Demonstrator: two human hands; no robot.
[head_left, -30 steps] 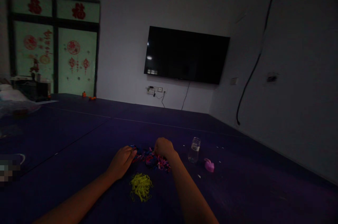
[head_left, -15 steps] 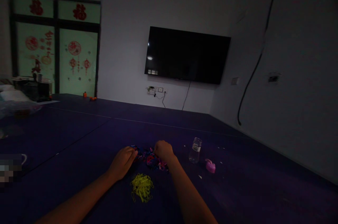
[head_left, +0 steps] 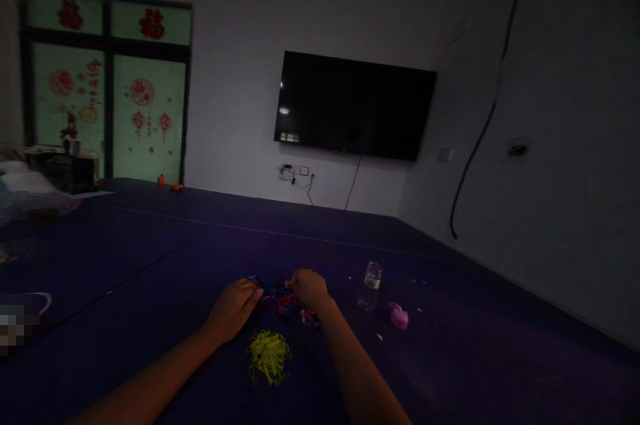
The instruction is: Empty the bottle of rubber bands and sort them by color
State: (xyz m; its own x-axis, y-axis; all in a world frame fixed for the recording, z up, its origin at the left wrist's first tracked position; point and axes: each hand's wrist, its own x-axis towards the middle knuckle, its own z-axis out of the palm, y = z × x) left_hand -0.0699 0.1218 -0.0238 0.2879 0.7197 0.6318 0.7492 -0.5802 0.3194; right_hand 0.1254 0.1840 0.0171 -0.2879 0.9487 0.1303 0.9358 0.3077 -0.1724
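A loose pile of small rubber bands (head_left: 287, 305), mostly blue, pink and red, lies on the purple surface between my hands. At its left edge is my left hand (head_left: 234, 308), fingers bent and pressed together among the bands. My right hand (head_left: 310, 288) is closed over the pile's right side, fingertips pointing down into it. Whatever either hand pinches is hidden by the fingers. Nearer to me, below the coloured pile, sits a separate heap of yellow rubber bands (head_left: 270, 355), touched by neither hand.
Right of my right hand stands a clear jar (head_left: 370, 288) with a pale label. Beside it lies a small pink object (head_left: 399, 316), and white scraps (head_left: 379, 337) are scattered about. Far left are a plastic bag (head_left: 37, 205) and dark items. A television (head_left: 355, 105) hangs on the wall.
Almost nothing differs. Both hands have shifted very slightly at the coloured pile, and the yellow heap stays where it was.
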